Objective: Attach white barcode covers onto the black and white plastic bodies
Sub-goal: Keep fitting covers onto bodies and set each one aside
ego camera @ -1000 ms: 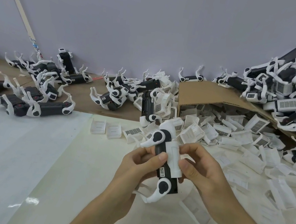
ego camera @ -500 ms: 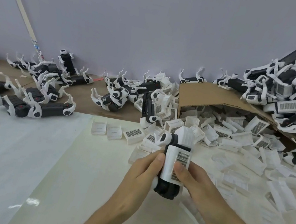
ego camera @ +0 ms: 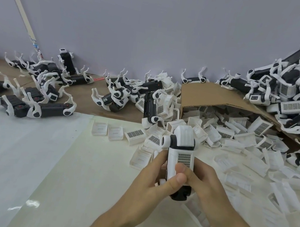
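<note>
Plastic bodies (ego camera: 293, 99) in black and white are lying heaped in a tall pile at the far right, leaning against the grey wall (ego camera: 156, 36) and weighing on the top flap of a cardboard box (ego camera: 206, 96) that is lying on its side. Loose white covers (ego camera: 239, 138) are spilling from the box mouth across the cream sheet (ego camera: 86, 181) on the table, some showing a barcode label, others lying hollow side up. Scattered bodies (ego camera: 30, 103) are lying along the brown strip at the back left with their curved white arms sticking up, well apart from the hands. Low in the middle, above the cream sheet, the left hand (ego camera: 146, 186) is curling its fingers round the left side of the held body (ego camera: 183, 137) while the right hand (ego camera: 210, 186) is wrapping round its right side. This body is standing nearly upright, its black lower end sitting between the palms and its white upper end pointing toward the box. A white barcode cover (ego camera: 184, 159) is lying on the face turned to the camera, label outward; whether it is fully seated is not showing. The right thumb (ego camera: 181, 168) and the left thumb (ego camera: 176, 181) are pressing side by side on the cover's lower part, touching each other
</note>
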A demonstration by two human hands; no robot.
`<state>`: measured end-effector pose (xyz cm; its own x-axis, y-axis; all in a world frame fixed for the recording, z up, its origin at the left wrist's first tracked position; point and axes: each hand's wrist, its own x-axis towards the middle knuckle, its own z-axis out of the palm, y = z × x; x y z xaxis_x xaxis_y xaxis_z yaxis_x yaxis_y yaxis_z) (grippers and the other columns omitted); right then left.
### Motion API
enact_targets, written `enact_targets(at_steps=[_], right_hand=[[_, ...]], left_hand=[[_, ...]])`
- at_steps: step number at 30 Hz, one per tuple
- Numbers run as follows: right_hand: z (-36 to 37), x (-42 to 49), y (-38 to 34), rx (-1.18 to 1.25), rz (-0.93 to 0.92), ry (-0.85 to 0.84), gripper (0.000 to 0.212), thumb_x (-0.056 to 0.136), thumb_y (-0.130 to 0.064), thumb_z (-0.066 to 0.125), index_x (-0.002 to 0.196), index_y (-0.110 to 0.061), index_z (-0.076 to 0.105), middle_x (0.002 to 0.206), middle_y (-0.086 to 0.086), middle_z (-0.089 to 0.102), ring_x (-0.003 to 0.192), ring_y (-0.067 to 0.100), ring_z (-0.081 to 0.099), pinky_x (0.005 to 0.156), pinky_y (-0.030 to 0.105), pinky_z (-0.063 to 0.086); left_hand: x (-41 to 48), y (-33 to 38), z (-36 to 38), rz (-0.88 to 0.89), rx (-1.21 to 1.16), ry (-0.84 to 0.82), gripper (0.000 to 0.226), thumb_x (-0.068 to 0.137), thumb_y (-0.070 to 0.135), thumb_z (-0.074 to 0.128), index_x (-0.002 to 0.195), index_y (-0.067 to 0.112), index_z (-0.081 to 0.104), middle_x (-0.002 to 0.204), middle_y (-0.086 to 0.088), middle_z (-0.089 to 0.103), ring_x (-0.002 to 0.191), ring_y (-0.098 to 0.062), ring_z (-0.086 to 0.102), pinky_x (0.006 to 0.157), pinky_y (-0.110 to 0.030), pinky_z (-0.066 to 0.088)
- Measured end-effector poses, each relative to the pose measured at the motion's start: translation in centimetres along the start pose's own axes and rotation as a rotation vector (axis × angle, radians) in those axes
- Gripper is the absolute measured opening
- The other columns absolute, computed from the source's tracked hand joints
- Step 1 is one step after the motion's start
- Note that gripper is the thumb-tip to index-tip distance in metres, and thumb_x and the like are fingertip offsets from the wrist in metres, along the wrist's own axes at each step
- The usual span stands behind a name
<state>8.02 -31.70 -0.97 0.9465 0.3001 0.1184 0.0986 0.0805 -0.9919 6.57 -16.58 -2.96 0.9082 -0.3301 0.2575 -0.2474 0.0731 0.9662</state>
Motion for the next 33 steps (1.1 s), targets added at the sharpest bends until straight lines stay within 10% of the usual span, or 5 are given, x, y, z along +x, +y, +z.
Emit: enact_targets(at_steps=[5,12,23,33], right_hand=[[-0.2,0.0,0.2,-0.035,0.014,-0.023,0.033,0.088,-0.049,0.062,0.103,-0.023,0.075,0.101,0.009,0.077,0.096,0.022,0.074,0.078,0.021,0.055],[-0.8,0.3,0.1,-0.018,0.052,-0.062,0.041,0.089,-0.053,0.049,0.106,-0.026,0.075,0.106,0.007,0.076,0.104,0.020,0.071,0.087,0.022,0.053],[-0.3,0.3,0.2,-0.125,-0.094,-0.052,0.023,0.094,-0.046,0.054,0.088,-0.039,0.074,0.079,-0.014,0.073,0.072,-0.001,0.066,0.067,0.008,0.047],[-1.5,0.7,1.0,-0.227,0.022,-0.085,0.040,0.085,-0.054,0.062,0.111,-0.025,0.072,0.109,0.000,0.075,0.106,0.018,0.069,0.098,0.039,0.051]], left_hand=[[0.1,0.3,0.0,-0.005,0.016,0.029,0.036,0.089,0.048,0.064,0.124,0.039,0.059,0.113,0.005,0.071,0.103,-0.016,0.068,0.080,-0.023,0.054],[0.2,-0.2,-0.1,-0.013,0.051,0.063,0.038,0.086,0.027,0.073,0.122,0.035,0.063,0.103,0.001,0.074,0.097,-0.017,0.070,0.080,-0.036,0.061],[0.1,0.0,-0.2,0.008,0.017,0.095,0.037,0.089,0.023,0.068,0.125,0.026,0.061,0.099,-0.001,0.075,0.085,-0.012,0.072,0.071,-0.022,0.057],[0.1,-0.5,0.1,-0.030,0.039,0.131,0.029,0.084,0.022,0.065,0.111,0.034,0.066,0.089,-0.005,0.070,0.077,-0.020,0.067,0.066,-0.030,0.058]])
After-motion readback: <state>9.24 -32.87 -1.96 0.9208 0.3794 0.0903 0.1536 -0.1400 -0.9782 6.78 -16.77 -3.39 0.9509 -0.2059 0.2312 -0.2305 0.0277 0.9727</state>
